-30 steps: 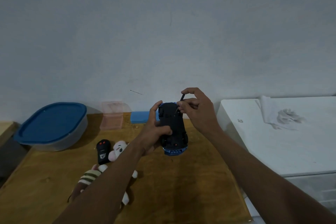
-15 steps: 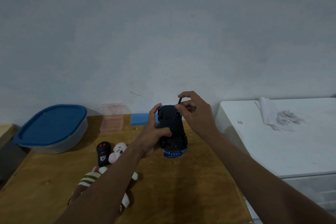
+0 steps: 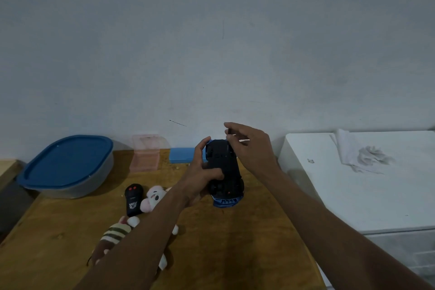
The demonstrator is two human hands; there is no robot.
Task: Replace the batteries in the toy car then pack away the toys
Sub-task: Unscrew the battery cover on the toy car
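Observation:
I hold a blue toy car (image 3: pixel 223 167) upside down above the wooden table (image 3: pixel 223 254), its black underside facing me. My left hand (image 3: pixel 200 179) grips the car's left side, thumb across the underside. My right hand (image 3: pixel 251 148) hovers at the car's far end, fingers curled and thumb and forefinger pinched; the thin dark tool between them barely shows. On the table to the left lie a black remote control (image 3: pixel 133 199), a white plush toy (image 3: pixel 155 198) and a striped plush (image 3: pixel 115 233), partly hidden by my left forearm.
A clear container with a blue lid (image 3: pixel 68 162) stands at the back left. A small pink box (image 3: pixel 144 155) and a blue block (image 3: pixel 181 155) sit against the wall. A white cabinet (image 3: pixel 353 183) with crumpled tissue (image 3: pixel 362 155) adjoins the table's right edge.
My right hand has kept working at the car's far end, its fingers shifting slightly and lifting a little. My left hand keeps its grip on the car.

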